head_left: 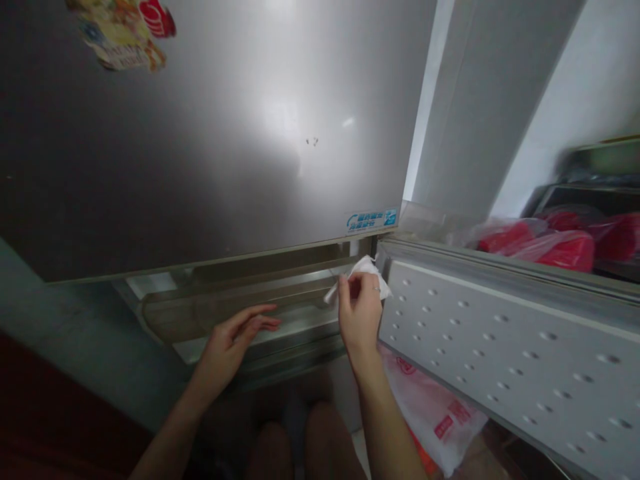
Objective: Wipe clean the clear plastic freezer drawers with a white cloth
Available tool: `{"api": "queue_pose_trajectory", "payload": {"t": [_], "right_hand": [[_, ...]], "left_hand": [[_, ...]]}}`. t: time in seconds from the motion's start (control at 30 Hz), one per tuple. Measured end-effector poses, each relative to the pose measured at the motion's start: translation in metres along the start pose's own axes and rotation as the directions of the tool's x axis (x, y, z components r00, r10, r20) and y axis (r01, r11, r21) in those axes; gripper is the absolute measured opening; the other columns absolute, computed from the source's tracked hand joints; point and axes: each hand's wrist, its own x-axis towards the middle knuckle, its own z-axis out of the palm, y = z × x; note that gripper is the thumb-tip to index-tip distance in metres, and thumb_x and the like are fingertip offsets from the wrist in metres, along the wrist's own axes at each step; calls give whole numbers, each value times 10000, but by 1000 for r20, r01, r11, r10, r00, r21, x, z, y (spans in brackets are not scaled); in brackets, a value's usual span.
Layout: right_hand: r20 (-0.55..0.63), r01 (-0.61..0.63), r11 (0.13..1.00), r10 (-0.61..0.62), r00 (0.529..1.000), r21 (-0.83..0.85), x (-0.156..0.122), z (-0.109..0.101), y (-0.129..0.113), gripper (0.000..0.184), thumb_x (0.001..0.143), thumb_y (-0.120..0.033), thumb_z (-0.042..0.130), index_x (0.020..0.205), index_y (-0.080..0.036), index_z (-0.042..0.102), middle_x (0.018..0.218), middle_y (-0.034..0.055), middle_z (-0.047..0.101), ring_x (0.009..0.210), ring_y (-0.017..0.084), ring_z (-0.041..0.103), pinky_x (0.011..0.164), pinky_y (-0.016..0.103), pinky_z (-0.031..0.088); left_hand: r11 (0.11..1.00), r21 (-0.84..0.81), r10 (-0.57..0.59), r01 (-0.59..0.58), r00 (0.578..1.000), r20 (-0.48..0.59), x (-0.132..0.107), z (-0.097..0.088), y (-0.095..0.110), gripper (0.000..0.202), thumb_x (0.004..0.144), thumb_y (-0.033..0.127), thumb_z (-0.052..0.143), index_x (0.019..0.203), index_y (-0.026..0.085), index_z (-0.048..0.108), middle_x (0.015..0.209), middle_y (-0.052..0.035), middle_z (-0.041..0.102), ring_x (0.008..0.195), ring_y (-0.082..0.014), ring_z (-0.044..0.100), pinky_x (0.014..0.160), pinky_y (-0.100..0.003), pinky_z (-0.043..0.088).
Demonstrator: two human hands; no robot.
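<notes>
My right hand [361,310], with a ring on one finger, pinches a crumpled white cloth [367,268] in front of the right end of the fridge's lower compartment; whether it is fabric or paper I cannot tell. My left hand [227,347] is empty, its fingers stretched out to the right before a translucent brownish drawer [180,313]. The lower compartment stands open, and its dimpled white door [500,353] is swung out to the right, close beside my right hand. Above both hands is the closed silver upper door [225,133] of the fridge.
Under the open door lies a white plastic bag [440,413] with red print. Red items in clear plastic bags [550,240] sit behind the door at right. A colourful sticker [125,33] is on the upper door. My knees [320,433] are below the compartment.
</notes>
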Motion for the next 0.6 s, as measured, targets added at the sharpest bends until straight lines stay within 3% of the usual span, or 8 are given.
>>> {"api": "queue_pose_trajectory", "payload": {"t": [0.13, 0.27, 0.37, 0.47, 0.6], "right_hand": [[-26, 25, 996, -27, 999, -81, 0, 4, -1, 296, 897, -476, 601, 846, -208, 486, 871, 38, 509, 817, 220, 503, 729, 356, 407], [-57, 72, 996, -76, 996, -61, -4, 3, 3, 137, 934, -322, 552, 900, -192, 527, 880, 50, 531, 817, 218, 519, 732, 368, 433], [-151, 162, 986, -157, 976, 24, -8, 4, 8, 54, 939, -235, 535, 943, -193, 568, 949, 72, 579, 916, 214, 561, 823, 388, 475], [-235, 247, 965, -221, 947, 90, -13, 9, 13, 80, 931, -179, 544, 996, -200, 585, 1126, 118, 625, 1109, 224, 581, 953, 437, 480], [-198, 278, 937, -238, 951, 212, -15, 18, 21, 172, 949, -124, 494, 1082, -205, 565, 1364, 155, 588, 1351, 237, 490, 1098, 530, 409]], "left_hand": [[992, 106, 70, -65, 997, -43, -6, -6, 15, 450, 916, 560, 503, 1087, 190, 693, 939, -58, 792, 937, -228, 729, 935, -377, 518], [970, 200, 163, -141, 982, -97, -10, -9, 27, 394, 922, 528, 513, 1043, 216, 723, 903, -25, 799, 928, -215, 733, 911, -338, 524], [943, 271, 241, -192, 957, -161, -8, -10, 30, 349, 928, 496, 530, 1035, 231, 731, 901, -4, 801, 922, -199, 737, 900, -306, 526], [891, 384, 355, -243, 899, -257, -5, -14, 32, 303, 935, 452, 544, 1009, 236, 743, 940, 1, 799, 942, -184, 736, 898, -280, 529], [755, 570, 547, -324, 790, -275, -5, -22, 29, 227, 953, 349, 554, 1025, 236, 738, 1025, -1, 780, 954, -154, 722, 882, -256, 525]]}}
